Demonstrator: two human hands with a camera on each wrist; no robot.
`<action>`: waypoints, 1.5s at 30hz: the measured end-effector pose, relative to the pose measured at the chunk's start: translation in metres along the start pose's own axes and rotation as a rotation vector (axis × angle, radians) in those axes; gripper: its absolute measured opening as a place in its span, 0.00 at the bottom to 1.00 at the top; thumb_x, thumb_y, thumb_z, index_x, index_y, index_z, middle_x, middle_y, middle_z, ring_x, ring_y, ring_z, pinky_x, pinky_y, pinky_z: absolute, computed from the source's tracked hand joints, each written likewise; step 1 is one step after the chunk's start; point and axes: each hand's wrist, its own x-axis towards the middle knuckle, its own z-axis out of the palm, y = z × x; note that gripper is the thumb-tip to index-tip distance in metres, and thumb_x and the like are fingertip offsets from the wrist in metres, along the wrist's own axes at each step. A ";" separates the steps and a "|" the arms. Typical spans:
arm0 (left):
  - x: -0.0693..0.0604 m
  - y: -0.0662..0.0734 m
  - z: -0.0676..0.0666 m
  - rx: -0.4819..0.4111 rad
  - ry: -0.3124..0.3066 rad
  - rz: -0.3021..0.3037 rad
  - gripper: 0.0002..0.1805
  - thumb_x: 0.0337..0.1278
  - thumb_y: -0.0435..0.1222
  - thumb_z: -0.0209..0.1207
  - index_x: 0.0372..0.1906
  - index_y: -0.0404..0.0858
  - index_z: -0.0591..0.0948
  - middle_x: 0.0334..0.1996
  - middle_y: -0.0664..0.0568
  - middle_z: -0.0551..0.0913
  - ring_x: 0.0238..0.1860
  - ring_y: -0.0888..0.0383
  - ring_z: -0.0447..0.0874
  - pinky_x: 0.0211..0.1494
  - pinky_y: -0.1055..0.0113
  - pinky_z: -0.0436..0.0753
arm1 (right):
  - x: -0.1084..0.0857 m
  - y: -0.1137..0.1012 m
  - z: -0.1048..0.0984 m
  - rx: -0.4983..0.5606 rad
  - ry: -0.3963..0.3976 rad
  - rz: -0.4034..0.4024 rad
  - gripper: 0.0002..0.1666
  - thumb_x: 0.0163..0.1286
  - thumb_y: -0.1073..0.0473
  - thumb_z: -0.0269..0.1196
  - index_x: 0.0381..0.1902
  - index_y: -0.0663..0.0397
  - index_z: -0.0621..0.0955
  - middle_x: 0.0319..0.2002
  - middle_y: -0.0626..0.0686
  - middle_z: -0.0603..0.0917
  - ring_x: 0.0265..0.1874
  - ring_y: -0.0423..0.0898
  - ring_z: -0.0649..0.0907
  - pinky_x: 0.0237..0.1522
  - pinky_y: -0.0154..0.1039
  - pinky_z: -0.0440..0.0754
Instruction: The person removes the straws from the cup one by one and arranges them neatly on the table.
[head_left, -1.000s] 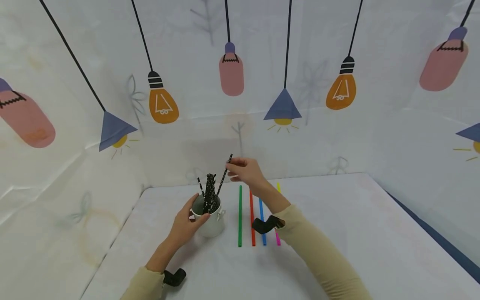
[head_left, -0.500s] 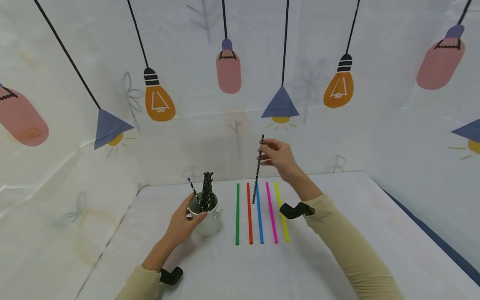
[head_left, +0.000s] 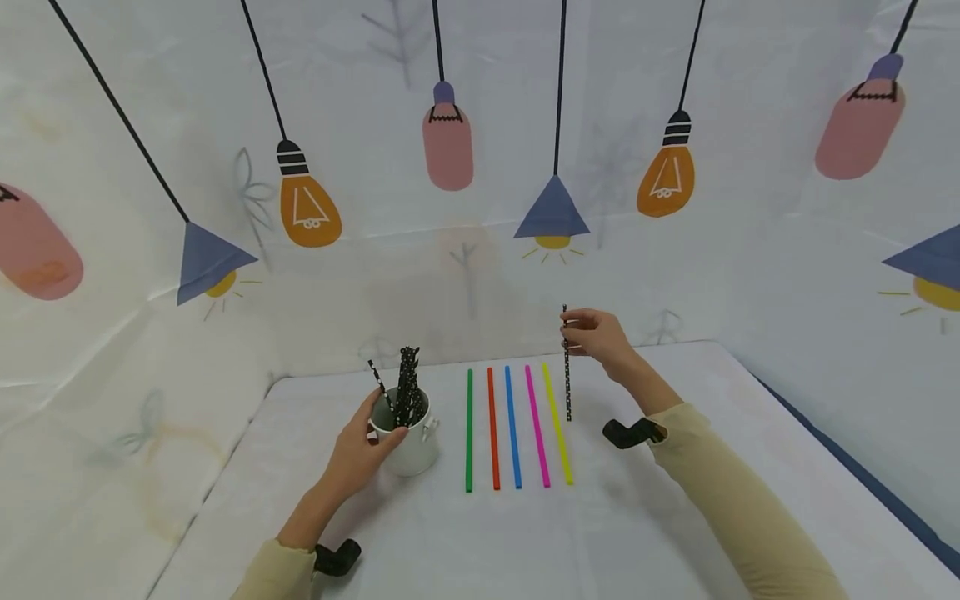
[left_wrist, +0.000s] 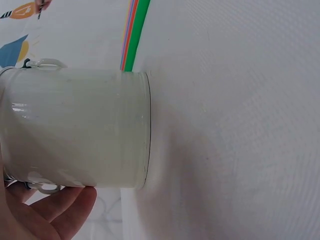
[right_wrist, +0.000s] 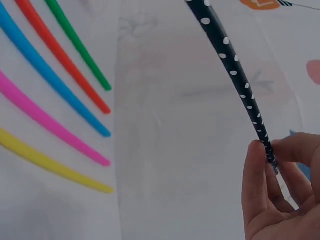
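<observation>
My left hand (head_left: 358, 450) grips a white metal pail (head_left: 411, 454) at its rim, thumb on the near side. Several black straws with white dots (head_left: 407, 383) stand in the pail, one leaning left. Between thumb and fingertips my right hand (head_left: 600, 337) pinches a black dotted straw (head_left: 567, 383) near its top; it hangs nearly upright just right of the yellow straw (head_left: 557, 425). In the right wrist view the pinched straw (right_wrist: 235, 65) shows its white dots clearly. The left wrist view shows the pail's side (left_wrist: 80, 125) and fingers (left_wrist: 75, 212) beneath it.
Left of the yellow straw lie a green straw (head_left: 469, 429), a red straw (head_left: 492, 429), a blue straw (head_left: 513, 429) and a pink straw (head_left: 537, 425), in a row on the white table (head_left: 480, 542). A white sheet printed with lamps (head_left: 375, 292) hangs behind.
My right hand has drawn the black dotted straw out of the pail and carried it right, past the coloured straws, then somewhat lower. The left hand stays on the pail.
</observation>
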 end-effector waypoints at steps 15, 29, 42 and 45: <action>0.000 -0.002 0.001 0.019 -0.011 -0.027 0.47 0.60 0.54 0.62 0.76 0.43 0.53 0.68 0.38 0.66 0.54 0.41 0.78 0.50 0.50 0.81 | -0.003 0.074 -0.011 -0.050 0.043 0.166 0.27 0.66 0.63 0.66 0.60 0.65 0.74 0.48 0.62 0.82 0.34 0.43 0.84 0.39 0.37 0.84; 0.000 -0.001 0.001 0.007 -0.002 -0.011 0.47 0.60 0.54 0.62 0.76 0.41 0.53 0.67 0.37 0.66 0.54 0.40 0.78 0.50 0.51 0.81 | 0.001 0.109 0.006 -0.117 0.110 0.263 0.22 0.63 0.64 0.68 0.54 0.67 0.78 0.42 0.60 0.84 0.28 0.42 0.82 0.33 0.37 0.84; 0.000 -0.001 0.002 -0.018 0.009 0.000 0.45 0.61 0.51 0.63 0.76 0.42 0.55 0.66 0.39 0.69 0.54 0.43 0.78 0.50 0.52 0.81 | 0.009 0.114 0.016 -0.217 0.131 0.313 0.22 0.64 0.62 0.67 0.55 0.64 0.79 0.42 0.59 0.84 0.29 0.43 0.81 0.31 0.35 0.81; 0.001 0.000 0.003 -0.015 0.009 -0.002 0.45 0.61 0.52 0.62 0.76 0.42 0.55 0.66 0.39 0.68 0.54 0.43 0.78 0.50 0.52 0.81 | 0.014 0.117 0.018 -0.227 0.142 0.310 0.21 0.63 0.62 0.68 0.54 0.63 0.80 0.40 0.58 0.84 0.29 0.44 0.81 0.30 0.35 0.81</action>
